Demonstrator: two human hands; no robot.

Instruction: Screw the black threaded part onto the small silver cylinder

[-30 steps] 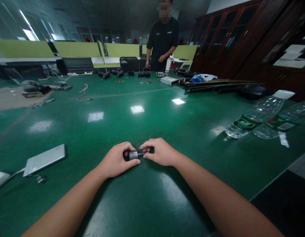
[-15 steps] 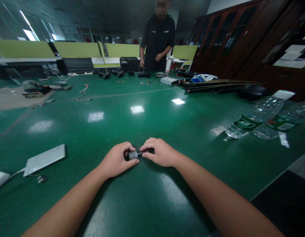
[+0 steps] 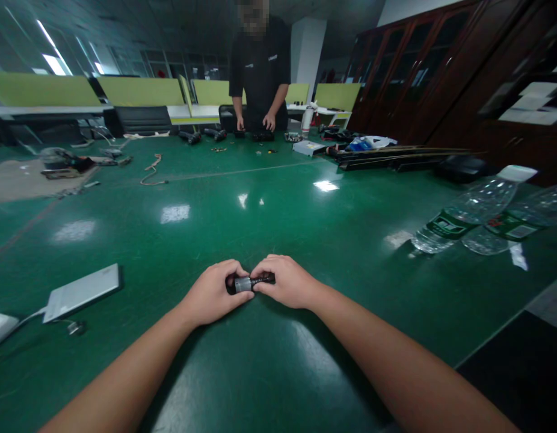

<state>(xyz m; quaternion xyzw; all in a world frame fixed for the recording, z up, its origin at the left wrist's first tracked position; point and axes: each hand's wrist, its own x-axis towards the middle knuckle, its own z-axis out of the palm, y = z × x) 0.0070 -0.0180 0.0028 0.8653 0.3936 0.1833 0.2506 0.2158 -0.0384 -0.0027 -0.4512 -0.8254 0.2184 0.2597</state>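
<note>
A small grey metal cylinder (image 3: 243, 284) with black parts lies sideways just above or on the green table. My left hand (image 3: 210, 293) is closed round it, with the thumb at its near side and the fingers at its far side. From its right end runs a thin dark shaft-like piece (image 3: 263, 279). My right hand (image 3: 291, 282) pinches that piece near where it meets the cylinder, and its fingertips almost touch my left hand. Whether the dark piece is one with the cylinder I cannot tell.
A silver power bank (image 3: 84, 293) with a white cable and a small metal part (image 3: 76, 328) lie at left. Two clear water bottles (image 3: 454, 225) stand at right. Across the table, a person in a black shirt (image 3: 260, 66) works beside tools and long dark strips (image 3: 378, 157).
My right hand has shifted slightly left, up to the cylinder's end, exposing more of the dark piece. My left hand stays put. The person opposite has moved left, hands lowered to the table items.
</note>
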